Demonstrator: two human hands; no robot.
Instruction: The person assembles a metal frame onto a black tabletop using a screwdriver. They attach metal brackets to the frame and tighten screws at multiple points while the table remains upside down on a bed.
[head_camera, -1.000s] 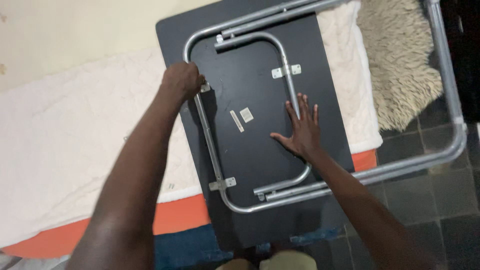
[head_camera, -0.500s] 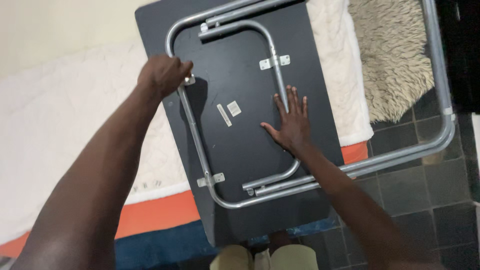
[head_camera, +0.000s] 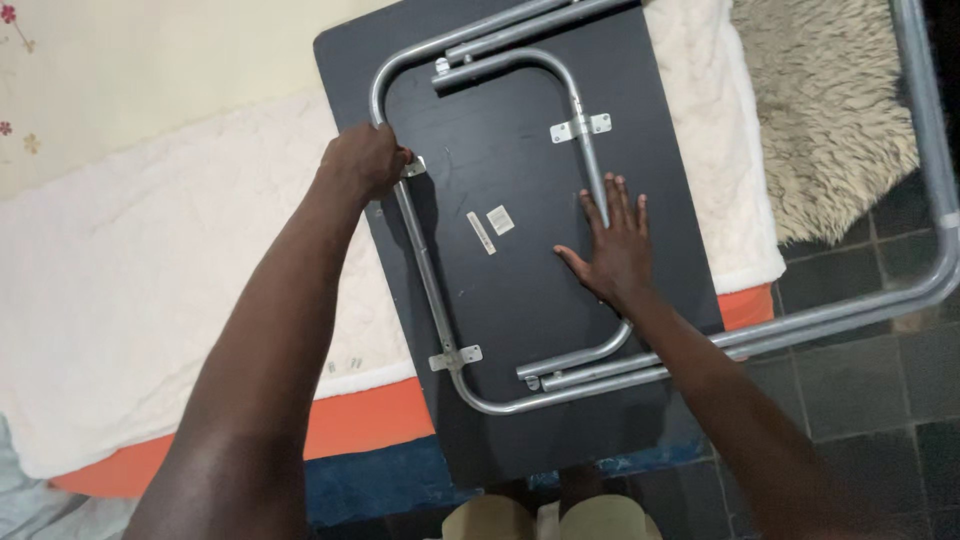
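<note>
Both hands were on the upside-down black folding table (head_camera: 520, 290) lying across the white bed (head_camera: 130, 300). Your left hand (head_camera: 365, 160) had its fingers clamped on the grey leg tube (head_camera: 425, 270), while your right hand (head_camera: 615, 245) lay flat, fingers spread. Since a second ago only the view shifted; the grip looked unchanged.

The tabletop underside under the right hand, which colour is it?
Matte black tabletop, beneath the right hand; clearest in the head view.
</note>
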